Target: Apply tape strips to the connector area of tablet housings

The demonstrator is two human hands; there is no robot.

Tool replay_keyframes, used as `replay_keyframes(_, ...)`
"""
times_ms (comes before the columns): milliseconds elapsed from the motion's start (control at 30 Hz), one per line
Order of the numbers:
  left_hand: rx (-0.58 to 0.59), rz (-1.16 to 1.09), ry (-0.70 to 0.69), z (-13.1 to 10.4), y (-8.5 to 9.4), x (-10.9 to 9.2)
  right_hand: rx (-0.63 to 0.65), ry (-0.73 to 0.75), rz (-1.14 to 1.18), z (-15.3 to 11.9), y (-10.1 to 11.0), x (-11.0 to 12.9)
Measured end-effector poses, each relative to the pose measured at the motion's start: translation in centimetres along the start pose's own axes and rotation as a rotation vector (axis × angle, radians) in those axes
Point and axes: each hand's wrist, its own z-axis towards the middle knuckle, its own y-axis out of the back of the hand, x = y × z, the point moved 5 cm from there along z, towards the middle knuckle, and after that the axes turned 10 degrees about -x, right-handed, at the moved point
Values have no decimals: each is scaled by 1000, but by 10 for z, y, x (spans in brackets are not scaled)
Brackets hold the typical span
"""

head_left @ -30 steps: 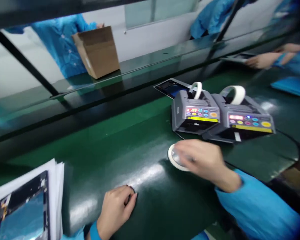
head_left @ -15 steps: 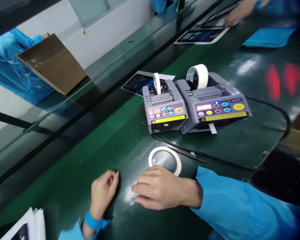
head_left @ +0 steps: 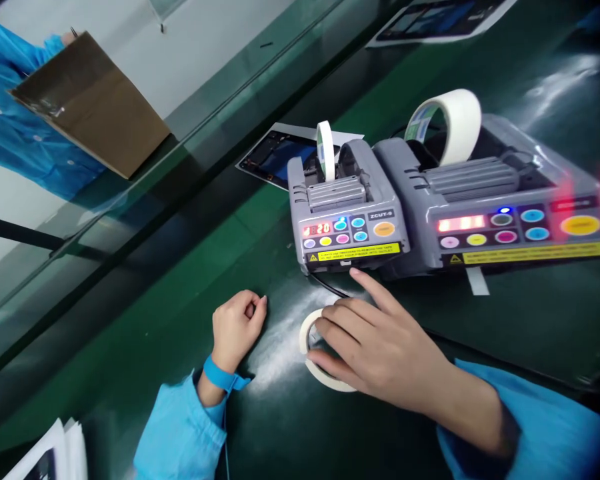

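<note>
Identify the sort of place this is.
Likely an electronics assembly or packing line: two tape dispensers, the smaller one and the larger one, stand on a green-topped bench, with what looks like a device panel on white sheet behind, and a wrist strap on the left hand.

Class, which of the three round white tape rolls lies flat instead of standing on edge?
The white roll on the green table, under the right hand. The others, one narrow and one wide, stand upright in grey dispensers.
</note>
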Motion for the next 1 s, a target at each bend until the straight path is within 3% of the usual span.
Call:
replay_keyframes(733, -21, -30, -46, -3, 2, -1, 19, 17, -61, -2, -12, -4)
replay_keyframes(1000, -11, 5, -73, -4, 3, -1, 174, 52, 121, -13, -30, 19)
